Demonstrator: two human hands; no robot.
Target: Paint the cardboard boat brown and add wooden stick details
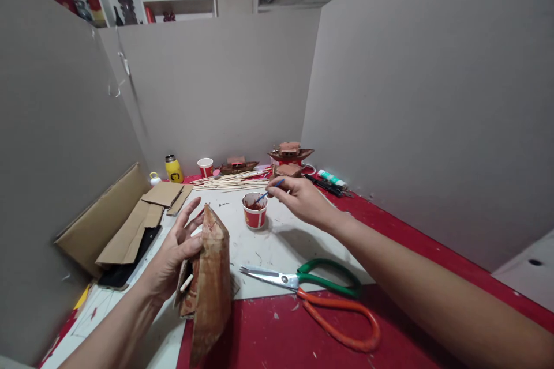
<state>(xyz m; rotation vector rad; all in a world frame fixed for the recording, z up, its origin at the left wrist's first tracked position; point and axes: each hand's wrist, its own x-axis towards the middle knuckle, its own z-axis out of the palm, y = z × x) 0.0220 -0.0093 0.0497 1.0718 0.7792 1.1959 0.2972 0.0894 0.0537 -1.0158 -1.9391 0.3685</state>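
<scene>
My left hand (175,251) grips a brown-painted cardboard model piece (210,282), holding it upright on the white mat with the thumb behind it and the fingers spread. My right hand (300,199) reaches forward and pinches a thin blue-handled brush (269,190). The brush tip dips into a small red and white paper cup (255,211) that holds brown paint. The cup stands on the white mat just beyond the model piece.
Scissors with one green and one orange handle (322,294) lie open on the red table (277,334). Cardboard sheets (134,225), a black phone (125,268), a bundle of sticks (229,181), small brown boat models (289,155), a yellow bottle (173,169) and another cup (205,167) sit further back. Grey partitions enclose the table.
</scene>
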